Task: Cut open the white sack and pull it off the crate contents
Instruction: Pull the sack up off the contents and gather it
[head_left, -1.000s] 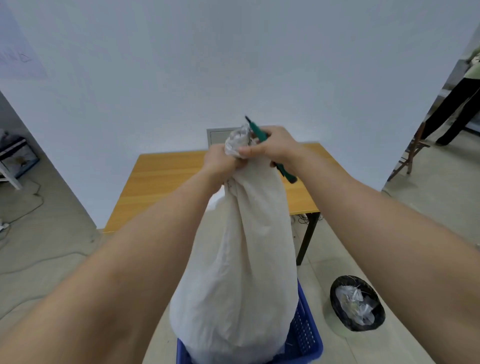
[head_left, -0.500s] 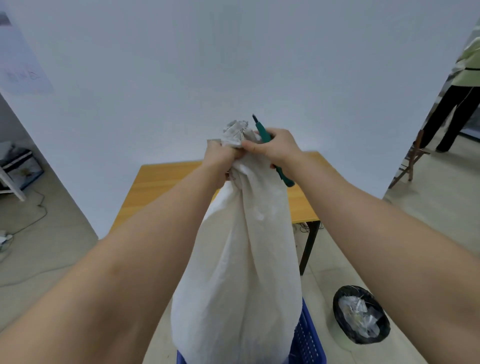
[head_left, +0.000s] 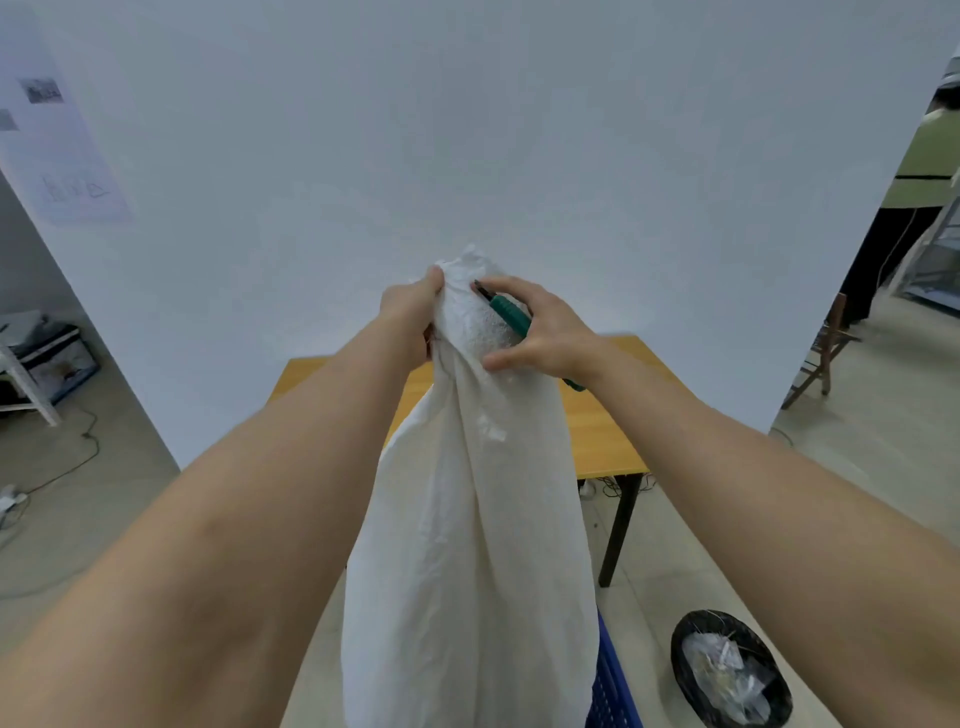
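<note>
A tall white sack (head_left: 467, 545) stands in front of me, drawn up high, and it hides all but the right edge of a blue crate (head_left: 613, 686) at the bottom. My left hand (head_left: 410, 312) grips the bunched top of the sack from the left. My right hand (head_left: 540, 332) holds a green-handled cutter (head_left: 506, 312) against the right side of the bunched top, its dark tip pointing up and left at the cloth, while the thumb presses on the sack below. What the crate holds is hidden by the sack.
A wooden table (head_left: 597, 441) with a dark leg stands behind the sack against a white wall. A black bin (head_left: 727, 670) lined with plastic sits on the floor at the lower right. A folding chair (head_left: 826, 353) and a standing person (head_left: 904, 208) are at the far right. Cables and a shelf lie at the left.
Both hands have lifted the sack's top higher. My right hand has opened its hold on the neck and turned the cutter so its tip lies against the cloth.
</note>
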